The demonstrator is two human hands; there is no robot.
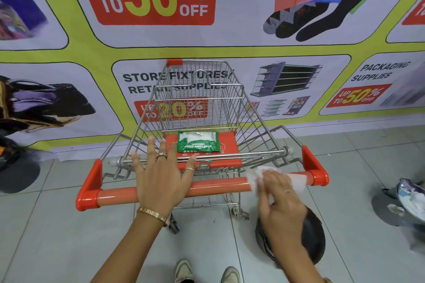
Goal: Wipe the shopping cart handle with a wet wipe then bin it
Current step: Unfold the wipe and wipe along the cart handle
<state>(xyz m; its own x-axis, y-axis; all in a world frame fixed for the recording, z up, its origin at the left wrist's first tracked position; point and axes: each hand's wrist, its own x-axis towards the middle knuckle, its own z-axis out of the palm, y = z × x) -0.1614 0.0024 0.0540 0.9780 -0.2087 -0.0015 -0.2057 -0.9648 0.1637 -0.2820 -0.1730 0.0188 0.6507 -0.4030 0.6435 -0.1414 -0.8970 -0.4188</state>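
Observation:
A small wire shopping cart stands in front of me, its orange handle bar (216, 186) running across the view. My right hand (279, 197) presses a white wet wipe (297, 180) flat over the right part of the bar. My left hand (163, 174) hovers over the bar's middle-left with fingers spread and holds nothing. A green pack of wipes (197, 143) lies on the cart's orange child-seat flap (230, 147).
A bin with a black liner and white scraps (409, 202) stands on the tiled floor at the right edge. A dark round object (315, 236) lies under my right forearm. A printed sale banner (207, 41) covers the wall behind the cart. My shoes (207, 271) show below.

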